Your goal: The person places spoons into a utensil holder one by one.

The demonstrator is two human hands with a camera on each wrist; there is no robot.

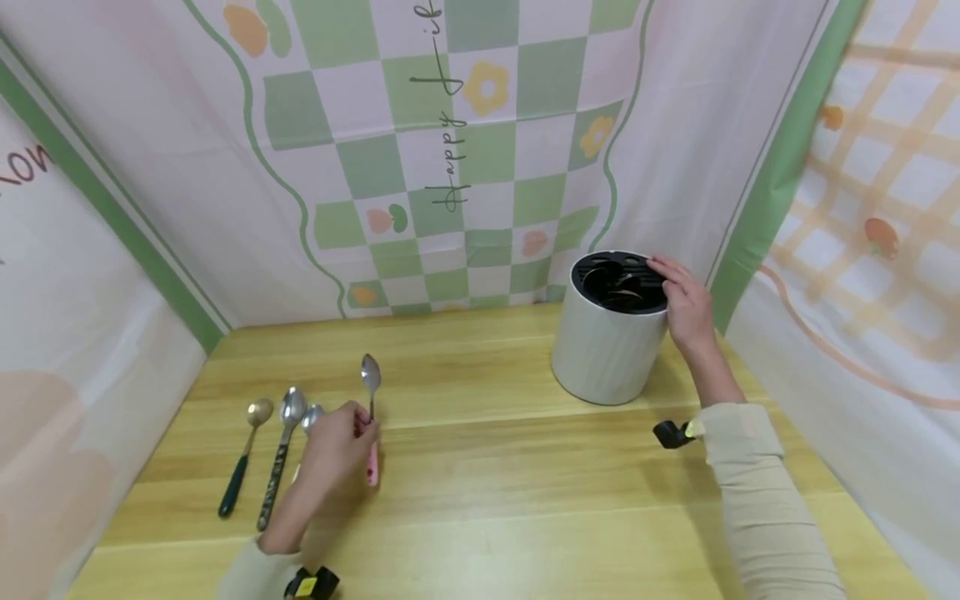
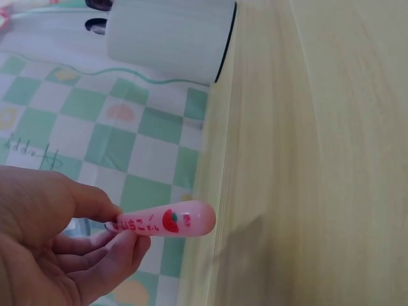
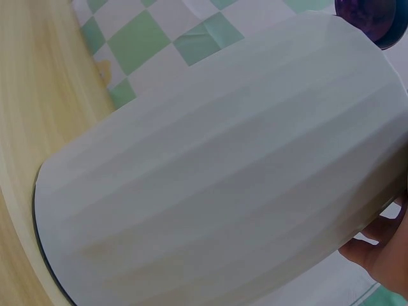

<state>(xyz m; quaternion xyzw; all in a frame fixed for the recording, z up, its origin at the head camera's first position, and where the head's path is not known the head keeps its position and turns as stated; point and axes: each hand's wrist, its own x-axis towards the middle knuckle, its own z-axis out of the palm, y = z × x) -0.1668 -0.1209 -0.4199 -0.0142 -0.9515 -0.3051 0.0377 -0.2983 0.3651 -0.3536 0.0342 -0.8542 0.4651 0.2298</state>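
My left hand (image 1: 339,443) pinches a spoon (image 2: 172,220) by its pink, strawberry-printed handle between thumb and fingers. In the head view, its metal bowl points away from me, and the handle end shows below the fingers. Left of that hand lie a spoon with a dark green handle (image 1: 238,475) and a larger spoon with a dark patterned handle (image 1: 277,471). A third spoon (image 1: 312,415) is partly hidden behind the hand. At the right, my right hand (image 1: 688,308) rests against the rim and side of a white ribbed utensil holder (image 1: 603,354), its fingers extended along the rim.
The holder has a black slotted top (image 1: 643,271) with dark rounded utensils inside. It stands on the wooden table (image 1: 480,500) near the back edge. Printed cloth (image 1: 487,167) hangs behind the table and along both sides.
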